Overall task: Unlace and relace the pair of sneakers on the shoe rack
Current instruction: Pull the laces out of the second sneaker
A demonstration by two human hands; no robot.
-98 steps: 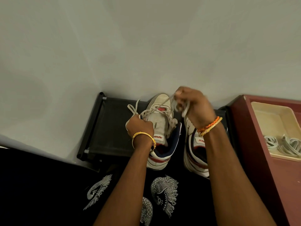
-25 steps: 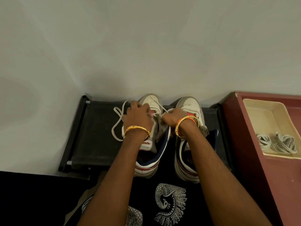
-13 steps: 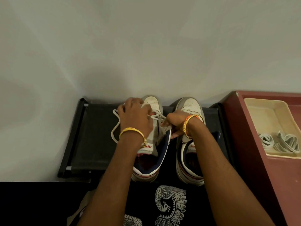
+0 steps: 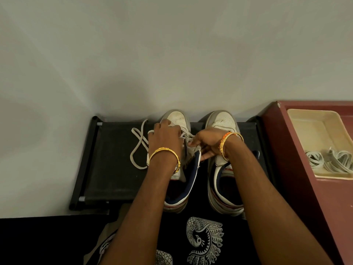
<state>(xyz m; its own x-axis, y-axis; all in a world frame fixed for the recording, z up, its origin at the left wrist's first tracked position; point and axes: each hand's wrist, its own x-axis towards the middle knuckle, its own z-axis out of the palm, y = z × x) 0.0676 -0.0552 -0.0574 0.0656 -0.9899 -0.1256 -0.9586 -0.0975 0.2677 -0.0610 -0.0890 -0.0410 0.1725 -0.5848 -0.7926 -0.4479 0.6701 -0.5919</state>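
Note:
Two white sneakers with navy and red trim stand side by side on a black shoe rack (image 4: 114, 169), toes to the wall. My left hand (image 4: 165, 142) covers the lacing of the left sneaker (image 4: 177, 119) and pinches its white lace (image 4: 136, 150), whose loose loop lies on the rack to the left. My right hand (image 4: 207, 143) reaches across from the right sneaker (image 4: 222, 119) and grips the same lace at the left sneaker's right eyelets. The eyelets under my hands are hidden. The right sneaker shows no lace.
A dark red cabinet (image 4: 305, 188) stands right of the rack, holding a cream tray (image 4: 309, 134) with a bundle of white laces (image 4: 332, 160). A plain wall rises just behind the sneakers. My black patterned clothing (image 4: 204, 243) fills the bottom.
Both hands have stayed on the left sneaker's lacing over the last second, shifting slightly toward the toe. Earlier, my right hand held the lace pulled up high; it is now down at the eyelets.

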